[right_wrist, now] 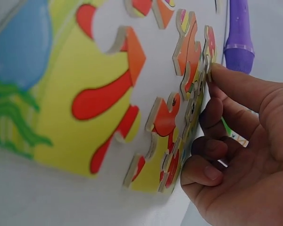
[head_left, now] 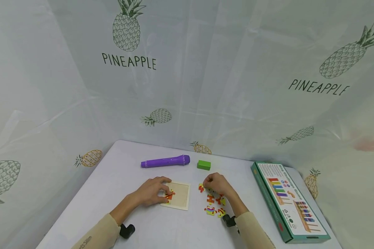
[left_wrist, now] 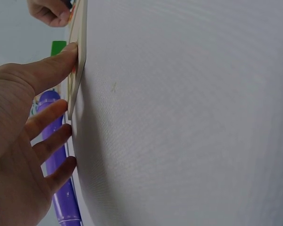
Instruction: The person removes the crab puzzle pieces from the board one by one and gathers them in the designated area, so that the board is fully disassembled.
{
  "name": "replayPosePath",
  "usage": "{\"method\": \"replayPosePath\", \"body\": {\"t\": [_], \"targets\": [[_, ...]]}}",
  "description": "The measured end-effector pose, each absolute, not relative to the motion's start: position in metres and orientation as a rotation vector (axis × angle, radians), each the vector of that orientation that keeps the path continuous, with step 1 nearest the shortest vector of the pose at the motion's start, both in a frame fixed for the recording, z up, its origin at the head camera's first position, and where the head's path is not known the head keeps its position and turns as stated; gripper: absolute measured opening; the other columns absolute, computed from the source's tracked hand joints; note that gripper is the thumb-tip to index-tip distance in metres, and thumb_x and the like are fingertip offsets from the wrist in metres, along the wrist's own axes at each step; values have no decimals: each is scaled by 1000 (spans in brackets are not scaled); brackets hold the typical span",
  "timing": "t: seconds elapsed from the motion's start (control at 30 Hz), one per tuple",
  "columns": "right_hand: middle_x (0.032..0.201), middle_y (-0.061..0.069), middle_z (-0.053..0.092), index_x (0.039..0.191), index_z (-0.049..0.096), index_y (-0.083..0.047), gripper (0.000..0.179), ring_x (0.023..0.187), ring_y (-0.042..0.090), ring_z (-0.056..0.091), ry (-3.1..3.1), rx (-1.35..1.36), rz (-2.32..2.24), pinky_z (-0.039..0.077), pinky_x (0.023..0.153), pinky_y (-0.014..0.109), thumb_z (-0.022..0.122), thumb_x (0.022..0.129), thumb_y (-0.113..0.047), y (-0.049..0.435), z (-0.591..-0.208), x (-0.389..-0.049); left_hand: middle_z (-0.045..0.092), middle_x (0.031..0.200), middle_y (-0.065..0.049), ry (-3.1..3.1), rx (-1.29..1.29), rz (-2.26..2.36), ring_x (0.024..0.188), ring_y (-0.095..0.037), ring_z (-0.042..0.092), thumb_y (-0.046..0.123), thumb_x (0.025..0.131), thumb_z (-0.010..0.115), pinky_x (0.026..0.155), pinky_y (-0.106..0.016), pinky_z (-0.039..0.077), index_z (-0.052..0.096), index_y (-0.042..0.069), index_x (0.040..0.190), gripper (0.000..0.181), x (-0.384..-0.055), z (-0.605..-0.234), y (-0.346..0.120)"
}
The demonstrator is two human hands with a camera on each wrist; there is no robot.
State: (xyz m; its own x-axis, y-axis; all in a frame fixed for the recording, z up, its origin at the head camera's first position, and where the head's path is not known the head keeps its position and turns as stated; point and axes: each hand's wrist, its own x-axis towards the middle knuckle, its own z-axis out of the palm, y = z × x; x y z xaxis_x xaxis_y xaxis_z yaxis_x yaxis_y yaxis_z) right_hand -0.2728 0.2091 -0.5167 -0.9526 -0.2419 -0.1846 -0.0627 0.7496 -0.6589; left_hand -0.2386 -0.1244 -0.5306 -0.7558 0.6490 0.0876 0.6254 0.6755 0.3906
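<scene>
My left hand point(head_left: 151, 191) rests over the left side of a shallow wooden puzzle tray point(head_left: 181, 196), thumb and fingers spread and fairly straight. The thumb point(left_wrist: 61, 61) presses on the tray near its edge. Inside the tray, partly under that hand, lie red and yellow jigsaw pieces point(head_left: 169, 197). My right hand point(head_left: 219, 183) is to the right of the tray, above a group of loose jigsaw pieces point(head_left: 210, 210). Between its thumb and forefinger it pinches a jigsaw piece point(right_wrist: 209, 68) by the edge, while its other fingers are curled. The right hand covers some of the loose pieces.
Behind the tray lies a purple toy microphone point(head_left: 166, 161), with a green block point(head_left: 204, 165) to its right. A flat green game box point(head_left: 288, 204) occupies the right side of the white table point(head_left: 162, 228). Pineapple-printed curtains point(head_left: 187, 86) hang behind.
</scene>
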Motion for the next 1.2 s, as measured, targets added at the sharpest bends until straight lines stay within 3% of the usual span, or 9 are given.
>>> {"method": "replayPosePath", "body": {"t": [0.77,1.2], "targets": [[82,-2,63,88,69,-14,9,77,17,55,2703,-208,-1002,48,71,32,71,94,-20,204,-517,-270,56,143,-6,2823,1093,660,131,-33,53,37,85,79,98,-58,45,73,32,90,10,-237,-529,-125],[80,-2,63,94,73,-14,9,71,16,54,2753,-341,-980,47,61,29,70,95,-22,188,-509,-267,56,142,-6,2815,1108,652,131,-32,52,33,86,78,99,-56,45,72,35,84,7,-235,-527,-125]]}}
